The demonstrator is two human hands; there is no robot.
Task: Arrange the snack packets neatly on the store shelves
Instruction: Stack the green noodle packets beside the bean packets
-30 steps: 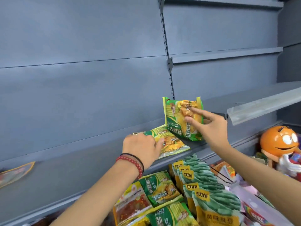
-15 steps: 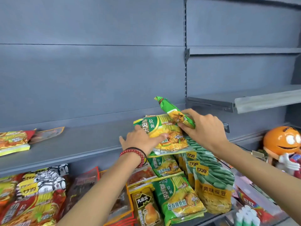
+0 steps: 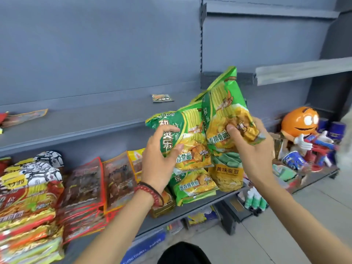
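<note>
Pkt point(image 3: 183, 136) in L hand point(image 3: 157, 165), upper pkt point(image 3: 224, 103) in R hand point(image 3: 254, 151), edges touching

An orange round-faced figure point(image 3: 300, 121) with white gloves is seen at three o'clock, with dark blue cans point(image 3: 337, 128) set just behind it. A blue carton point(image 3: 144, 246) marked PAPER is placed at six o'clock.
</note>
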